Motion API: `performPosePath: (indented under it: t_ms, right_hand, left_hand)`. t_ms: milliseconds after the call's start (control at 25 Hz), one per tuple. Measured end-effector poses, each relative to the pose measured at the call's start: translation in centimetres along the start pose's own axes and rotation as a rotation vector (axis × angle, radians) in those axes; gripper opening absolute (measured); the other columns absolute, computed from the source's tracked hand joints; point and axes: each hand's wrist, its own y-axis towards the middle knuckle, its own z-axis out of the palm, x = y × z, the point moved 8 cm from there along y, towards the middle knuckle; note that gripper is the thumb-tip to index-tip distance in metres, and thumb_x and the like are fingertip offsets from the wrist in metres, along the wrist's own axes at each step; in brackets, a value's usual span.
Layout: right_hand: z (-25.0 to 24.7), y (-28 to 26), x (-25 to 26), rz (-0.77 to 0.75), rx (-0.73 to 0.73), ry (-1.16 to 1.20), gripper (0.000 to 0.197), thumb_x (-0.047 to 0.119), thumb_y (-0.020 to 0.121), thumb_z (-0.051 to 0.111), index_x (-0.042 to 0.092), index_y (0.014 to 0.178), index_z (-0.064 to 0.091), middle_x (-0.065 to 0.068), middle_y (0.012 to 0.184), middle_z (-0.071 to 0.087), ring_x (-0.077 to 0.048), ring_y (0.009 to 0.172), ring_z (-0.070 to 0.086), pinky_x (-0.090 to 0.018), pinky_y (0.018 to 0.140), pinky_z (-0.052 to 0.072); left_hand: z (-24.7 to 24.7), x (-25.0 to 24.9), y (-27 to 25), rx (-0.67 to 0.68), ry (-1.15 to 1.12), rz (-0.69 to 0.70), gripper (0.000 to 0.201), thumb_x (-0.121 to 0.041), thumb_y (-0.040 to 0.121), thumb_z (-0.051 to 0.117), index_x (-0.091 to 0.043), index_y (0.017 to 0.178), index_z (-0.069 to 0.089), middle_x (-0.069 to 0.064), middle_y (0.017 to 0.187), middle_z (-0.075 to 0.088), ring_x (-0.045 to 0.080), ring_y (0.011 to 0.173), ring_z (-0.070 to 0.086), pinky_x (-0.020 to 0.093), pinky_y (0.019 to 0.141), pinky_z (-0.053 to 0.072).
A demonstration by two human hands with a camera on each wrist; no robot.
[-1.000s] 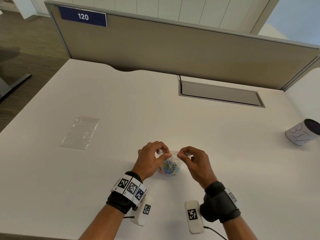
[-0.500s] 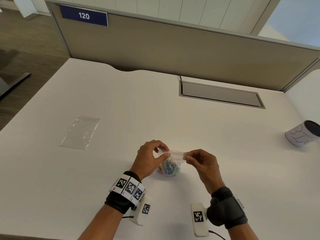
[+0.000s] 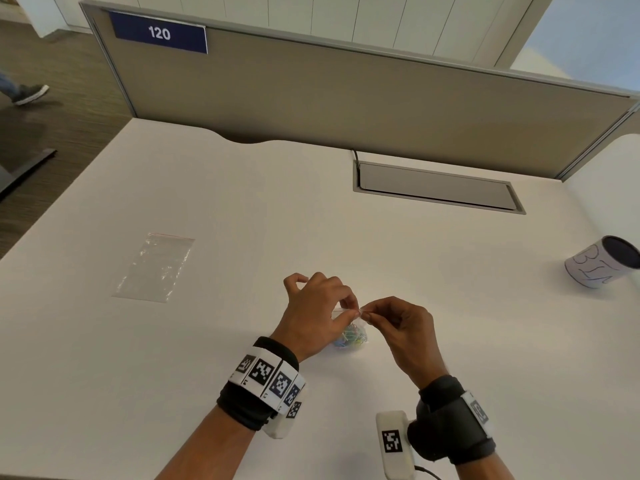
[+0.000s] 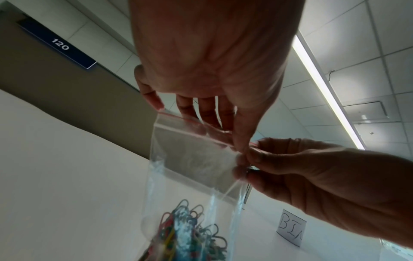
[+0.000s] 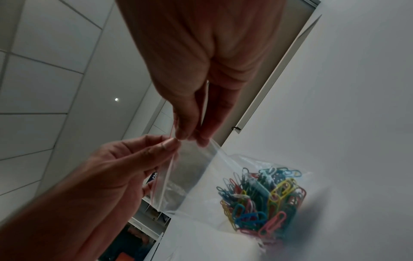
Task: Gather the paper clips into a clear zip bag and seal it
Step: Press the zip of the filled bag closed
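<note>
Both hands, left hand [image 3: 317, 308] and right hand [image 3: 401, 323], pinch the zip bag [image 4: 192, 159] top; a skipped stretch could spill paper clips [image 5: 261, 199].

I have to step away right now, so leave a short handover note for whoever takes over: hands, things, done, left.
Left hand pinches the top edge of the zip bag; right hand pinches the same edge right beside it.
The coloured paper clips lie in the bag's bottom, which rests on the white desk.
A second, empty bag lies flat to the left; a paper-wrapped cup marked BIN lies to the right.
Done: clips gathered.
Left: whether the red-lined zip is fully closed cannot be told; press along it and check.
</note>
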Motion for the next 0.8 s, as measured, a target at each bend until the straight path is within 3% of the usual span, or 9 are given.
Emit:
performPosePath:
  t_ms: [240, 440, 800]
  right_hand:
    - [-0.1, 0.1, 0.6, -0.041, -0.011, -0.086, 0.004, 0.008, 0.083, 0.069, 0.012, 0.084, 0.072, 0.002, 0.078, 0.075, -0.012, 0.076, 0.071, -0.034, 0.078, 0.06]
    - [-0.5, 0.2, 0.8, -0.042, -0.018, -0.096, 0.006, 0.008, 0.084, 0.069, 0.013, 0.082, 0.071, 0.002, 0.077, 0.074, -0.015, 0.075, 0.071, -0.042, 0.077, 0.059]
    - [-1.3, 0.0, 1.0, -0.035, -0.022, -0.137, 0.003, 0.009, 0.083, 0.07, 0.012, 0.083, 0.071, 0.003, 0.078, 0.074, -0.016, 0.075, 0.071, -0.04, 0.077, 0.06]
  left_hand:
    - [0.3, -0.9, -0.1, -0.002, 0.135, 0.025, 0.013, -0.036, 0.094, 0.045, -0.032, 0.096, 0.057, -0.014, 0.105, 0.06, 0.007, 0.105, 0.048, 0.04, 0.097, 0.014]
    - [-0.3, -0.1, 0.1, -0.016, -0.012, -0.011, 0.017, -0.047, 0.089, 0.051, -0.032, 0.091, 0.057, -0.016, 0.097, 0.06, 0.002, 0.099, 0.048, 0.037, 0.096, 0.02]
    - [-0.3, -0.1, 0.1, -0.035, 0.004, -0.009, 0.013, -0.044, 0.089, 0.054, -0.032, 0.088, 0.06, -0.018, 0.094, 0.064, 0.001, 0.098, 0.046, 0.038, 0.091, 0.018]
